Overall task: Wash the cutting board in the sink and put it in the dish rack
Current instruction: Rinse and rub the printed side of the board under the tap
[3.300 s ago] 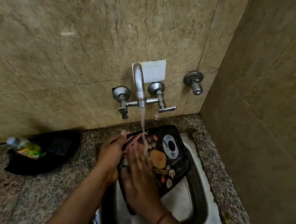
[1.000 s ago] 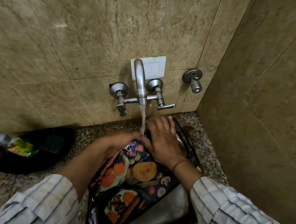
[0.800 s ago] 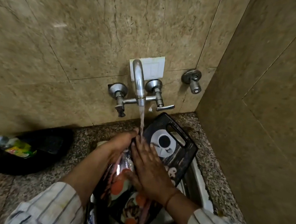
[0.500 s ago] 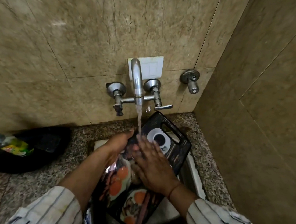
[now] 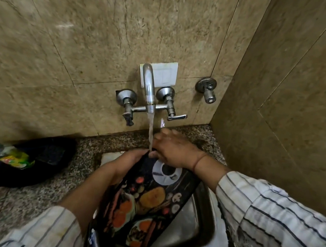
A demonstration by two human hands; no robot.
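Note:
The cutting board (image 5: 150, 200) is black with printed vegetables and a coffee cup. It leans tilted in the steel sink (image 5: 192, 233), its top end under the running tap (image 5: 148, 89). My left hand (image 5: 128, 163) grips the board's left edge near the top. My right hand (image 5: 173, 149) lies flat across the board's top end, fingers spread, covering the handle hole. Water falls between the two hands. No dish rack is in view.
A black tray (image 5: 33, 162) with a green-labelled bottle (image 5: 11, 156) sits on the speckled granite counter (image 5: 34, 206) at left. Tiled walls close in behind and at right. A separate wall tap (image 5: 207, 88) sticks out right of the mixer.
My right hand has slid from the board's middle up to its top end, now covering the handle hole. The left hand keeps its grip on the left edge.

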